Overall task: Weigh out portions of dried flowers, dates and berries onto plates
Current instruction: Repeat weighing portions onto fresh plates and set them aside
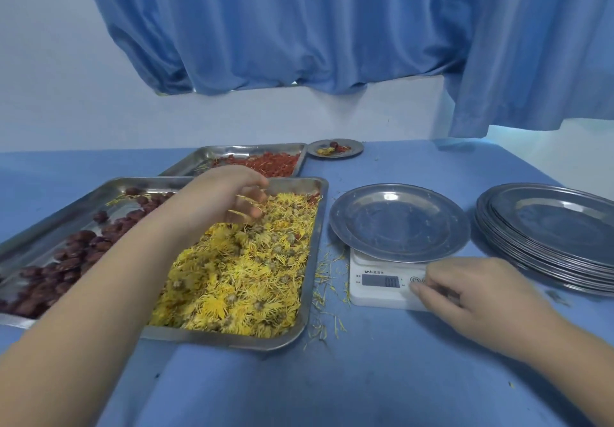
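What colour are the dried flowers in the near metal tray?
Bright yellow dried flowers, clearest in the head view.

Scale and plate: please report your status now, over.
Left hand grips dried flowers in tray. Right hand touches scale buttons. Plate on scale empty. Nothing blocks plate.

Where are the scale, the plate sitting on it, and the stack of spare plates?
scale (pixel 380 281): head view, on its display.
plate on the scale (pixel 398 222): head view, on its bare centre.
stack of plates (pixel 558 224): head view, on the top plate's bare surface.
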